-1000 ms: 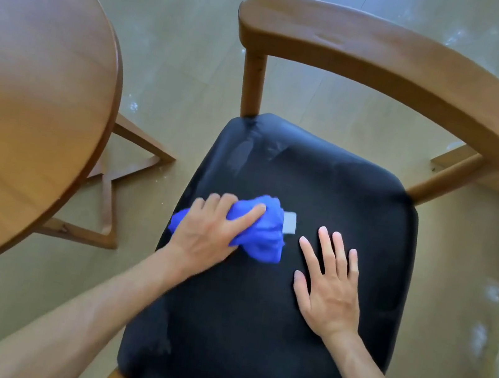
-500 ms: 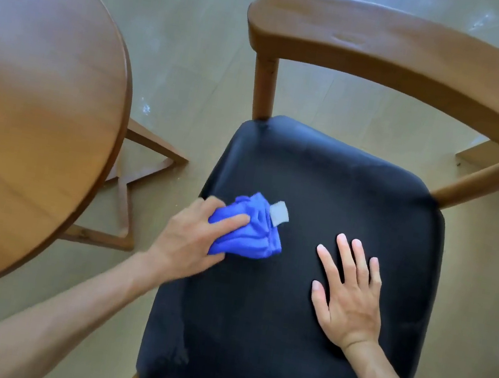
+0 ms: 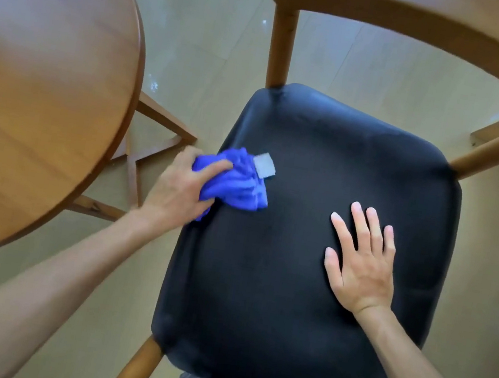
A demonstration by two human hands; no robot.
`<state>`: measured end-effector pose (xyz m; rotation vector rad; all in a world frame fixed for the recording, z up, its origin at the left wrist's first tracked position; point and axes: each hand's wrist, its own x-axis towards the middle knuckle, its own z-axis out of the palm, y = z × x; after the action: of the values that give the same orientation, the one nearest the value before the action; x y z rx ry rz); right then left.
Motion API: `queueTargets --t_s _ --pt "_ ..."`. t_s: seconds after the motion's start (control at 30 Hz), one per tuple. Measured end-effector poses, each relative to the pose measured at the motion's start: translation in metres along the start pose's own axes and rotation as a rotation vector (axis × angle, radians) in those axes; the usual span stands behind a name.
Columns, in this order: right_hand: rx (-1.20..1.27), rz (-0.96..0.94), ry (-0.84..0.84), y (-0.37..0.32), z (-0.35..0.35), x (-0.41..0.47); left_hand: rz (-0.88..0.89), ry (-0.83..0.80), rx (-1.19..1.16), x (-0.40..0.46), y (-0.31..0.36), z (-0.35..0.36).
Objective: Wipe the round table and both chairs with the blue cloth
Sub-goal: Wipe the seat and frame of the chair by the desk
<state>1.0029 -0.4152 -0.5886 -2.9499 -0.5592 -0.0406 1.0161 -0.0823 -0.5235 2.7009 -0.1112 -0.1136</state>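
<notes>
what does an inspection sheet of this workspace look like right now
surface: black chair seat, no marks visible
job's things: blue cloth bunched at the seat's left edge, grey tag showing; round table to the left, top bare; wooden chair backrest curves behind the seat
clutter: nothing seen
grippers: left hand grips the cloth; right hand rests flat on the seat, fingers spread
cables: nothing seen
surroundings: pale floor with faint white specks; wooden table legs below the top
</notes>
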Motion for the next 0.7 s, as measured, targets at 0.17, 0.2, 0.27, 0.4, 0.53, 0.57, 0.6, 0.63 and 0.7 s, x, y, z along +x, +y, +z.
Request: queueTargets --t_s 0.17,0.2,0.27,0.4,0.53,0.57,0.6,0.63,0.7 --pt "0.005 0.006 -0.012 0.001 0.001 0.000 -0.202 -0.027 -0.067 0.034 -0.004 0.010" --pt "0.005 0.006 -0.023 0.001 0.000 0.000 -0.172 -0.055 -0.070 0.013 -0.001 0.009" --pt "0.003 0.013 -0.044 -0.002 -0.002 0.000 -0.049 -0.164 -0.089 -0.037 0.005 0.004" --pt "0.005 0.037 -0.112 -0.005 -0.008 0.000 0.389 -0.850 -0.042 -0.138 0.034 0.000" --pt "0.006 0.045 -0.174 -0.008 -0.016 0.001 0.631 -1.160 0.112 -0.163 0.072 0.024" --pt "0.015 0.040 -0.183 -0.009 -0.018 0.003 0.624 -1.149 0.123 -0.158 0.074 0.024" --pt "0.026 0.047 -0.185 -0.008 -0.020 0.004 0.630 -1.130 0.133 -0.150 0.075 0.023" --pt "0.042 0.054 -0.187 -0.007 -0.022 0.005 0.634 -1.107 0.148 -0.141 0.075 0.020" --pt "0.068 0.043 -0.212 -0.007 -0.027 0.006 0.591 -0.981 0.160 -0.116 0.079 0.012"
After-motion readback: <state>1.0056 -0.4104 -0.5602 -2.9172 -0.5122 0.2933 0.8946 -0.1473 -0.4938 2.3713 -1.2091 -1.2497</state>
